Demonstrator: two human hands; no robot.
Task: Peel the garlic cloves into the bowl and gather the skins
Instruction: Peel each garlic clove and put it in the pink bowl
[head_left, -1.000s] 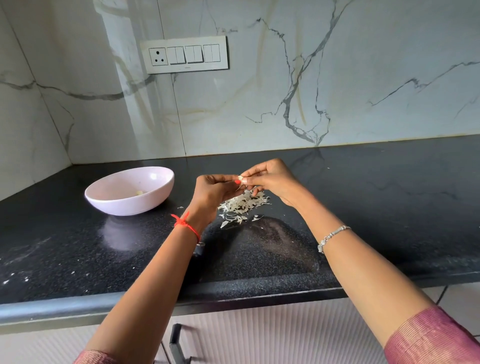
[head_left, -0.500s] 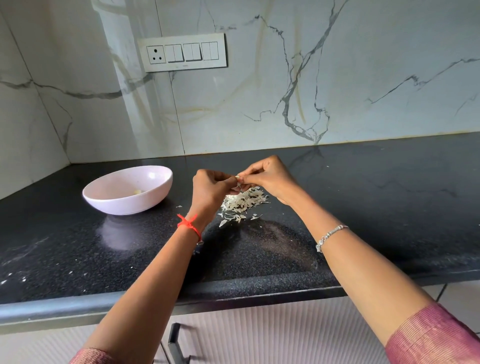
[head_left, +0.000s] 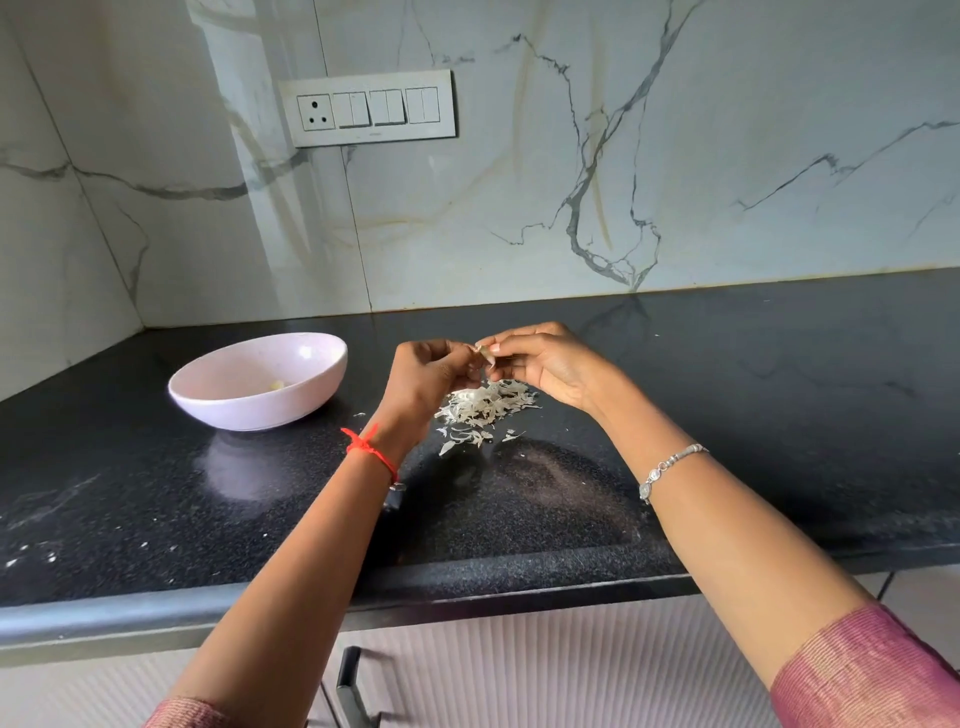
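Papery skin (head_left: 490, 362) newly curled off clove (head_left: 481, 349) between left hand (head_left: 423, 376), right hand (head_left: 553, 366).

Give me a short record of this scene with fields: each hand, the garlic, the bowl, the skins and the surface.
left hand: pinches the small pale garlic clove
right hand: pinches the same clove from the other side
pale pink round bowl: on the counter, left of both hands; one small yellowish piece inside
pile of white papery garlic skins: on the counter under the hands, loose flakes nearer the edge
surface: black speckled stone countertop
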